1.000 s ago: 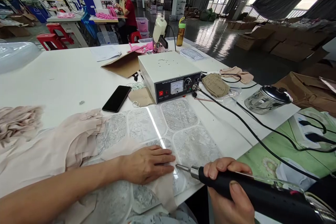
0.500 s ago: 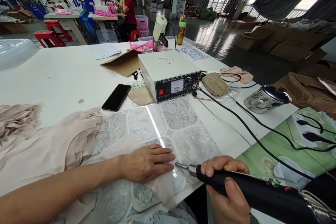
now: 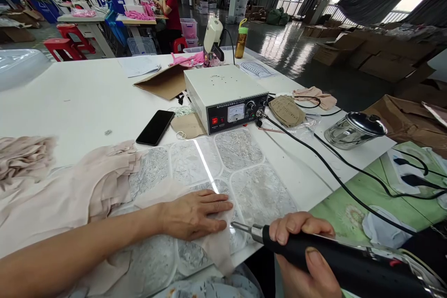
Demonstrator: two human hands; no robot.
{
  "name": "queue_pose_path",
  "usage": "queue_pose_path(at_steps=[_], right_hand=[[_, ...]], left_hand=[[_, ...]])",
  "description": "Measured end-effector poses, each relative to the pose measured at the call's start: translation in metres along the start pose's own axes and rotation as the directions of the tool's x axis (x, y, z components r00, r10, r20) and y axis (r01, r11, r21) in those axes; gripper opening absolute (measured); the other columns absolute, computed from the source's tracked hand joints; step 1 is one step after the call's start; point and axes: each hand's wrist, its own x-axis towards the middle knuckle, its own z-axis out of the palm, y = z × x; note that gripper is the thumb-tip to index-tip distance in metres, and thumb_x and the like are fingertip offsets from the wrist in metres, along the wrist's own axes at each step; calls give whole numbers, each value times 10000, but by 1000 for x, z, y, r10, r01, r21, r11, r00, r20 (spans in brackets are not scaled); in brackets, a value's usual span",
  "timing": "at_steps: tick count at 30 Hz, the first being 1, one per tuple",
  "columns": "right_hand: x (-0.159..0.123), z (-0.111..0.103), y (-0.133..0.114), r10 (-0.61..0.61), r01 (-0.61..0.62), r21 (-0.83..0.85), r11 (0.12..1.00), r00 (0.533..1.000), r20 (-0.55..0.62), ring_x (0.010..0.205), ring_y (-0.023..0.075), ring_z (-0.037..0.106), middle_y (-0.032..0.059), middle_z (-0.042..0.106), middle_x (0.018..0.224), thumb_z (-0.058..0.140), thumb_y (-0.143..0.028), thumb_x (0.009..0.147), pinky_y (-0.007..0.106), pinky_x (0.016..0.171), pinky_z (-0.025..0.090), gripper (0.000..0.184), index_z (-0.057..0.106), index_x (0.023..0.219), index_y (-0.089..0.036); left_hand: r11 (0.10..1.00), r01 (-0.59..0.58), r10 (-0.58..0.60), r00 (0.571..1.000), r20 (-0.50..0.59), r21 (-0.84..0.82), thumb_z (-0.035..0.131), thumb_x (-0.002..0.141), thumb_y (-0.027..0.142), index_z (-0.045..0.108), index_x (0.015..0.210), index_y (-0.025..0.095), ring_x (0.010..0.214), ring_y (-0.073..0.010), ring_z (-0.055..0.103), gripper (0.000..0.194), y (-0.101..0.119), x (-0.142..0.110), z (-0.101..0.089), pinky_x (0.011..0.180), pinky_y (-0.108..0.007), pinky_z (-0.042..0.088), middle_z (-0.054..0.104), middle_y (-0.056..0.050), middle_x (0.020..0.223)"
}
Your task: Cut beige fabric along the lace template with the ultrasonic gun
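Observation:
My left hand [image 3: 195,214] lies flat with fingers stretched out, pressing a thin beige fabric piece [image 3: 220,247] onto a clear mat with grey marbled panels [image 3: 258,191]. My right hand [image 3: 303,242] is wrapped around the black handle of a handheld ultrasonic welder [image 3: 335,260]. Its narrow metal tip points left and sits just beside my left fingertips, near the fabric's right edge. Whether the tip touches the fabric, I cannot tell. A layered stack of beige fabric pieces [image 3: 101,181] lies by my left forearm.
Behind the mat stands a white control box [image 3: 226,88], its black cable [image 3: 314,153] running to the right. A phone [image 3: 155,127], a card template [image 3: 287,111], a steel-lidded pot [image 3: 354,130] and a bottle [image 3: 240,42] are on the table. A co-worker [image 3: 171,14] sits at a sewing machine beyond.
The welder's tip has shifted slightly toward me, and its handle has dropped a little with my right hand. My left hand stays almost still on the fabric.

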Motion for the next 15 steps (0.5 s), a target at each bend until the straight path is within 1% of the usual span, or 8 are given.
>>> queue_pose_path(at_steps=[6,11,15], right_hand=[[-2,3,3,7,-8,10,1000,999,41,529,97,542,-38,513,739,623,-316,824,274,499,492,152,519,818,-205],[-3,3,2,2,-2,-4,1000,999,54,526,103,536,-33,519,734,622,-319,823,280,486,492,152,520,820,-206],[-4,3,2,-8,11,-34,999,996,86,544,117,546,-28,526,736,614,-298,827,298,498,501,132,511,830,-216]], left_hand=[[1000,-3,3,1000,-10,15,404,1007,269,602,1121,178,1325,-275,449,246,-1,0,2,1056,-396,392,511,-140,1408],[1000,-3,4,1000,-21,4,428,998,262,603,1114,180,1326,-271,449,225,0,0,1,1056,-400,400,519,-147,1398],[1000,-8,8,1000,-14,-2,440,992,253,607,1110,171,1327,-278,451,220,1,0,1,1051,-403,413,513,-150,1403]])
